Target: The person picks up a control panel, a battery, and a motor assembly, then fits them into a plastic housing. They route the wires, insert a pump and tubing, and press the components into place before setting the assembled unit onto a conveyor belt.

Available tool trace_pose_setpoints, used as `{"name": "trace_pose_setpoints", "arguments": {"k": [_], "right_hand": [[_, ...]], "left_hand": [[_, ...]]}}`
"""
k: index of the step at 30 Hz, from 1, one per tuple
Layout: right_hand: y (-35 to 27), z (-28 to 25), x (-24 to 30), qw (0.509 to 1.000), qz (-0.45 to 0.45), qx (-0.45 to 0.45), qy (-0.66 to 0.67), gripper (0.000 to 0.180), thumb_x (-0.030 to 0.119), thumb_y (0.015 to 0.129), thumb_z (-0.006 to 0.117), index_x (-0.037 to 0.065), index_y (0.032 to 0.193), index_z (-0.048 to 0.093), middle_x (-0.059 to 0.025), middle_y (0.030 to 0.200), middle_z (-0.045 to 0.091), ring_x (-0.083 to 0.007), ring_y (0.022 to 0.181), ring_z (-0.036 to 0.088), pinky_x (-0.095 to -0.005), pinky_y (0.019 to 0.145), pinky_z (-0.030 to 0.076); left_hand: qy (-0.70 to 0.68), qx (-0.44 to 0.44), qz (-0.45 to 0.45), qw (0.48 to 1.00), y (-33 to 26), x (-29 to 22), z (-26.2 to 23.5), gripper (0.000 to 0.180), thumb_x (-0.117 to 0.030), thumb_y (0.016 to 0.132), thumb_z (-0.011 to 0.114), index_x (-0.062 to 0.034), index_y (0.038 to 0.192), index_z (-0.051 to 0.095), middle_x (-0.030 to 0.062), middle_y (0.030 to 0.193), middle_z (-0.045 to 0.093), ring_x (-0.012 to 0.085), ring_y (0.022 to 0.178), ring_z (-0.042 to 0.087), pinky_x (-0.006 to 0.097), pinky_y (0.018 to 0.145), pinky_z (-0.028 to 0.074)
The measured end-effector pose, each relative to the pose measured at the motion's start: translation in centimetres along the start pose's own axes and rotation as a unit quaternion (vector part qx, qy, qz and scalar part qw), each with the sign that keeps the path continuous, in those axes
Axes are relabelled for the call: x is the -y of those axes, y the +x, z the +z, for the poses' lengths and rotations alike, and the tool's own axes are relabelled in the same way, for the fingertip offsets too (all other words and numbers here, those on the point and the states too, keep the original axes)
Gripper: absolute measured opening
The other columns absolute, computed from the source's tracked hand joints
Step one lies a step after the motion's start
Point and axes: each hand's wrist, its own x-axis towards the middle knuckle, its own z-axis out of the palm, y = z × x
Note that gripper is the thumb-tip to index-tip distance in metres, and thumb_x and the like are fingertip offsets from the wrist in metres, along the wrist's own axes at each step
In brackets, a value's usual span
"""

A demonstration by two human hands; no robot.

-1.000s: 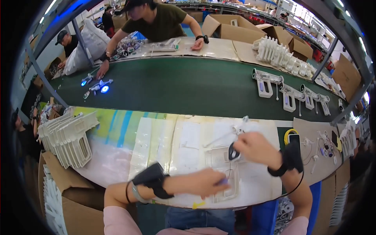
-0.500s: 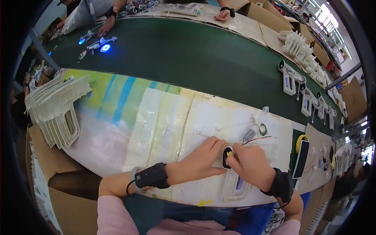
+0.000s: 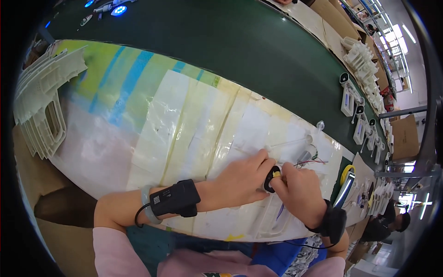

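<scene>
A translucent white plastic housing point(image 3: 265, 220) with a looped handle stands at the table's front edge, its black oval end point(image 3: 271, 178) between my hands. My left hand point(image 3: 247, 177) is closed around the left side of that end. From the right, my right hand point(image 3: 297, 188) is curled with its thumb against the black end, beside a small yellow piece point(image 3: 276, 174). Whatever lies inside its fingers is hidden. Just beyond sits a small silver motor point(image 3: 304, 155) with red and black wires point(image 3: 314, 161). A clear thin rod part point(image 3: 293, 142) lies near it.
Stacked white housings point(image 3: 44, 104) stand at the left above an open cardboard box point(image 3: 69, 244). Across the green belt point(image 3: 221, 51) are blue-lit parts point(image 3: 119, 10) and a row of white assemblies point(image 3: 353, 106). Yellow tape point(image 3: 347, 174) and a phone-like device point(image 3: 344, 190) lie to my right.
The whole view has shifted and tilted, so the far belt sits higher in the picture. My left fingers, earlier spread beside the black end, have closed in on it.
</scene>
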Motion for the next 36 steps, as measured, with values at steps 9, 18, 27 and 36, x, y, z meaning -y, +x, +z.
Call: {"name": "trace_pose_setpoints", "arguments": {"k": [9, 18, 27, 36], "right_hand": [[-1.2, 0.3, -0.1, 0.999, 0.037, -0.025, 0.028, 0.020, 0.016, 0.083, 0.069, 0.002, 0.082, 0.056, -0.0154, 0.067, 0.063, -0.0324, 0.058, 0.063, -0.0403, 0.053, 0.047], [-11.5, 2.4, -2.4, 0.977, 0.132, -0.011, 0.168, 0.041, 0.009, 0.078, 0.075, 0.001, 0.111, 0.052, -0.0146, 0.089, 0.070, -0.0253, 0.059, 0.068, -0.0345, 0.053, 0.051], [-11.5, 4.9, -2.6, 0.980, 0.072, -0.089, 0.164, 0.037, 0.004, 0.080, 0.071, 0.003, 0.112, 0.052, -0.0141, 0.089, 0.067, -0.0277, 0.066, 0.067, -0.0370, 0.054, 0.050], [-10.8, 2.9, -2.9, 0.911, 0.075, -0.210, 0.348, 0.023, -0.006, 0.078, 0.073, -0.001, 0.094, 0.057, -0.0120, 0.089, 0.063, -0.0184, 0.073, 0.065, -0.0241, 0.056, 0.051]], "left_hand": [[-0.012, 0.014, -0.016, 1.000, 0.1, -0.2, -0.2, 0.061, -0.019, 0.070, 0.081, -0.0003, 0.119, 0.051, 0.0164, 0.109, 0.050, 0.0353, 0.092, 0.060, 0.040, 0.073, 0.052], [-0.105, 0.013, 0.012, 0.994, 0.6, -1.0, -1.0, 0.060, -0.022, 0.080, 0.079, -0.0020, 0.130, 0.051, 0.0139, 0.129, 0.053, 0.0238, 0.092, 0.063, 0.030, 0.070, 0.053], [-0.135, 0.055, -0.047, 0.988, 1.1, -1.7, -1.5, 0.052, -0.025, 0.086, 0.075, -0.0030, 0.128, 0.055, 0.0124, 0.126, 0.059, 0.0202, 0.082, 0.063, 0.029, 0.061, 0.051], [-0.128, 0.071, -0.036, 0.989, 1.1, -1.7, -1.4, 0.046, -0.013, 0.085, 0.075, -0.0048, 0.128, 0.060, 0.0122, 0.134, 0.056, 0.0165, 0.089, 0.063, 0.027, 0.070, 0.050]]}}
